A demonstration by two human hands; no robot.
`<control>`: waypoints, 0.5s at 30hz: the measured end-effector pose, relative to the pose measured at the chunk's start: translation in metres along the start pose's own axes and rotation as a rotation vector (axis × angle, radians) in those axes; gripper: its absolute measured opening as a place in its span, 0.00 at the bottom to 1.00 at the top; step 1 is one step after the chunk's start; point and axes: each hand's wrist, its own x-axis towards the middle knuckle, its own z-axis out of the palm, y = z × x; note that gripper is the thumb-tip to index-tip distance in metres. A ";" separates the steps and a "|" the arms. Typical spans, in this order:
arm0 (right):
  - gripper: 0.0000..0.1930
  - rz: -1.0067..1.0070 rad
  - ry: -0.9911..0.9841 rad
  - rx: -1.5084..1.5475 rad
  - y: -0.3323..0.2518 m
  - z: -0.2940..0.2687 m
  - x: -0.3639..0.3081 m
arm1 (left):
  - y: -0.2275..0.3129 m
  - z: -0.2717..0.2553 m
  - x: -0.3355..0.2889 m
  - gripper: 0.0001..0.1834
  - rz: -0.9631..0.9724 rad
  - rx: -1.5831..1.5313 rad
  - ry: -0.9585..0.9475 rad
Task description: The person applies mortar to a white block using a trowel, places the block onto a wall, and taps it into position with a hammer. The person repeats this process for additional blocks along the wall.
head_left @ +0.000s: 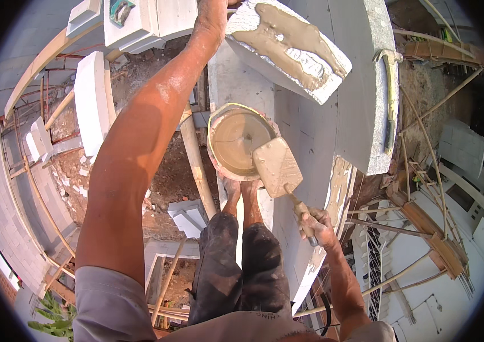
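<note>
My right hand (317, 227) is wrapped round the wooden handle of a trowel (276, 166). Its broad blade is coated with mortar and lies over the right rim of a round bucket (213, 149). Wet grey-brown mortar (241, 142) fills the bucket, which sits just in front of my feet. My left arm stretches far forward, and my left hand (212, 18) grips the left end of a white block (273, 67); its fingers are partly cut off by the frame's upper edge. The block is tilted, with an uneven layer of mortar (287, 37) spread over its upward face.
A wall of pale blocks (361, 80) runs along my right, with a hammer (390, 97) lying on top. Mortar (338, 182) coats its lower, nearer course. White blocks (133, 25) with a teal-handled tool (121, 11) stand far left. Wooden poles (196, 159) and rubble lie below left.
</note>
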 end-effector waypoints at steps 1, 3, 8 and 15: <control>0.26 -0.045 -0.037 0.095 -0.025 -0.002 -0.018 | -0.002 0.000 0.003 0.37 -0.044 -0.019 0.018; 0.24 -0.162 -0.076 0.178 -0.078 0.001 -0.044 | -0.004 0.000 0.005 0.38 -0.011 -0.095 -0.025; 0.28 -0.664 0.387 -0.615 -0.199 0.026 -0.030 | -0.001 0.006 0.004 0.38 0.009 -0.109 -0.018; 0.27 -0.825 0.604 -0.999 -0.245 0.047 0.008 | 0.000 0.004 0.008 0.39 0.021 -0.017 0.052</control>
